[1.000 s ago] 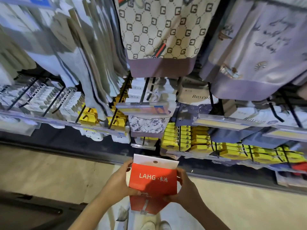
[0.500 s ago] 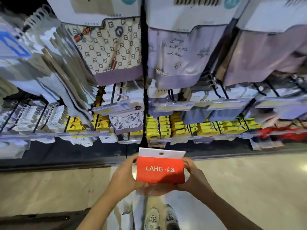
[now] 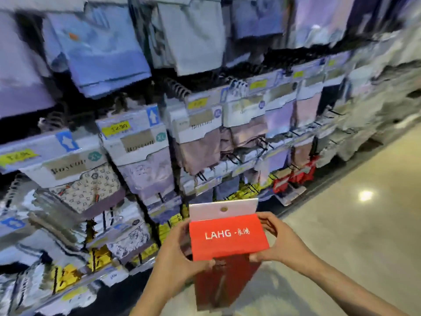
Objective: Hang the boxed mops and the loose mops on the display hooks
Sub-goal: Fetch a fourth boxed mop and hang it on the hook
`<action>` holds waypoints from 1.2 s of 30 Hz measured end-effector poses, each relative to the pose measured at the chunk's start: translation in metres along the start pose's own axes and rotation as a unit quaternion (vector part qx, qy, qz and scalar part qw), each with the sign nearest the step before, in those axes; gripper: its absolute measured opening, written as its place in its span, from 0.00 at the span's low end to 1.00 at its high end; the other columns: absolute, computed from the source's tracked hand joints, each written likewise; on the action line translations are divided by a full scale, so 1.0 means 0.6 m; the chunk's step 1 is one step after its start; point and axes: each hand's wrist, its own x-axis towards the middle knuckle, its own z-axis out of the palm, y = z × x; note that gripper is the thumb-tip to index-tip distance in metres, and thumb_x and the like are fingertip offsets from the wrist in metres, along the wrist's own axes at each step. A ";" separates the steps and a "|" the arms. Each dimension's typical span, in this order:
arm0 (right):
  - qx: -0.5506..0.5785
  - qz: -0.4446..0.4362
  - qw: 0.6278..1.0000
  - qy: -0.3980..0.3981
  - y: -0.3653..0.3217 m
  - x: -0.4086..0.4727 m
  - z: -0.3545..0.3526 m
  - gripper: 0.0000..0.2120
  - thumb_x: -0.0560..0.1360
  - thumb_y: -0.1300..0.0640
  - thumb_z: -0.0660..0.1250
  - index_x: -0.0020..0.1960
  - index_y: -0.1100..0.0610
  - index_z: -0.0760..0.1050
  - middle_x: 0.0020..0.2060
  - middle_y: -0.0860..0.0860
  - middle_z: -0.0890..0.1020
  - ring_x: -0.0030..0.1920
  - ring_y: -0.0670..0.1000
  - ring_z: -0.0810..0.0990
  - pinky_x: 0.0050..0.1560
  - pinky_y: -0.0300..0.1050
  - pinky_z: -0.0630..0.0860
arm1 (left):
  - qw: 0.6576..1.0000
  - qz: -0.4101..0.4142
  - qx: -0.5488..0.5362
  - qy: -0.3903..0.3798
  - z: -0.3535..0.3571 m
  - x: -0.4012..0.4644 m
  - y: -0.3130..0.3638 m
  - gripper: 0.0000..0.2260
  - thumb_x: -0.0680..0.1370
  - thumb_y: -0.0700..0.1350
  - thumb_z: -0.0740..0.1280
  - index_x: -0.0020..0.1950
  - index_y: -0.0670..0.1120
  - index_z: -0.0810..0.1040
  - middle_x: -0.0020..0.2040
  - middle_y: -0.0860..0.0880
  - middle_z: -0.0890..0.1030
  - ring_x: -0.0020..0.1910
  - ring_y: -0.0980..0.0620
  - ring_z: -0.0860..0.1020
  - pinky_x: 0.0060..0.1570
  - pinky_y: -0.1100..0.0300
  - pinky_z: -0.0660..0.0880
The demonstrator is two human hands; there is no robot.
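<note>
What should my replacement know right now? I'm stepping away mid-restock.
Left hand: shut on the left edge of the red pack.
Right hand: shut on its right edge.
Pack: held upright in front of the rack, clear of it; white header with hang hole on top, hole empty.
Done: pack picked up and squared.
Left: find a free hook and thread the hole on. Similar red packs hang low, further right; blur hides which hooks are free.

Packaged garments hang in blurred rows along the display rack, with yellow price labels (figures unreadable) clipped above them. Yellow packs and red packs hang lower down. The glossy floor reflects a ceiling light.
</note>
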 end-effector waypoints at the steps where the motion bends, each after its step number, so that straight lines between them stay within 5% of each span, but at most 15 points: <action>1: 0.005 -0.007 1.000 0.019 -0.011 -0.014 -0.023 0.42 0.48 0.48 0.84 0.59 0.43 0.72 0.56 0.40 0.80 0.60 0.41 0.76 0.63 0.42 0.70 | 1.000 0.017 0.001 -0.012 0.010 0.008 0.027 0.36 0.56 0.49 0.81 0.58 0.62 0.68 0.59 0.62 0.76 0.53 0.76 0.73 0.46 0.75 0.71; 7: 0.054 -0.021 0.986 0.156 -0.042 -0.116 -0.173 0.40 0.45 0.52 0.82 0.56 0.48 0.74 0.50 0.43 0.83 0.54 0.41 0.80 0.54 0.31 0.72 | 0.990 0.104 0.008 -0.094 0.117 0.057 0.177 0.35 0.53 0.55 0.79 0.56 0.64 0.68 0.58 0.66 0.74 0.54 0.77 0.72 0.55 0.69 0.70; 11: 0.079 -0.027 0.971 0.226 -0.027 -0.192 -0.272 0.39 0.45 0.52 0.81 0.55 0.48 0.74 0.50 0.43 0.83 0.54 0.41 0.80 0.54 0.32 0.73 | 0.978 0.152 0.023 -0.141 0.222 0.076 0.256 0.36 0.51 0.60 0.77 0.56 0.66 0.67 0.58 0.67 0.72 0.54 0.78 0.70 0.52 0.78 0.67; 15: 0.079 -0.026 0.955 0.286 0.004 -0.278 -0.380 0.40 0.44 0.50 0.82 0.56 0.46 0.74 0.54 0.45 0.82 0.58 0.44 0.79 0.62 0.40 0.72 | 0.966 0.177 0.034 -0.187 0.350 0.086 0.319 0.38 0.50 0.62 0.79 0.58 0.66 0.69 0.62 0.61 0.75 0.62 0.60 0.73 0.63 0.58 0.70; 18: 0.074 -0.031 0.941 0.327 0.029 -0.347 -0.462 0.39 0.45 0.51 0.81 0.56 0.46 0.74 0.52 0.43 0.83 0.57 0.43 0.79 0.59 0.36 0.72 | 0.954 0.200 0.019 -0.221 0.456 0.081 0.374 0.38 0.49 0.60 0.79 0.57 0.64 0.71 0.60 0.61 0.76 0.60 0.65 0.74 0.62 0.61 0.70; 23: 0.080 -0.038 0.904 0.418 0.067 -0.480 -0.583 0.38 0.46 0.50 0.79 0.56 0.46 0.74 0.51 0.41 0.82 0.54 0.38 0.79 0.52 0.30 0.73 | 0.925 0.227 -0.003 -0.304 0.643 0.063 0.461 0.43 0.51 0.57 0.80 0.65 0.55 0.71 0.64 0.52 0.76 0.65 0.53 0.73 0.67 0.49 0.70; 28: 0.070 -0.041 0.846 0.526 0.110 -0.615 -0.682 0.43 0.47 0.50 0.80 0.62 0.50 0.73 0.57 0.46 0.81 0.59 0.45 0.79 0.61 0.43 0.73 | 0.884 0.258 -0.045 -0.386 0.836 0.028 0.542 0.39 0.50 0.56 0.80 0.59 0.61 0.72 0.62 0.53 0.78 0.63 0.56 0.75 0.67 0.54 0.70; 32: 0.066 -0.030 0.799 0.597 0.124 -0.712 -0.753 0.40 0.48 0.49 0.80 0.59 0.45 0.73 0.56 0.44 0.81 0.58 0.44 0.79 0.61 0.45 0.74 | 0.847 0.264 -0.093 -0.453 0.968 -0.015 0.608 0.40 0.51 0.54 0.78 0.61 0.58 0.71 0.58 0.58 0.77 0.53 0.71 0.76 0.50 0.73 0.75; 36: 0.044 -0.022 0.758 0.650 0.138 -0.790 -0.820 0.42 0.51 0.47 0.79 0.64 0.47 0.72 0.57 0.46 0.81 0.58 0.45 0.79 0.61 0.49 0.75 | 0.816 0.273 -0.109 -0.498 1.093 -0.045 0.666 0.40 0.51 0.55 0.77 0.62 0.56 0.71 0.59 0.58 0.78 0.58 0.64 0.76 0.58 0.66 0.73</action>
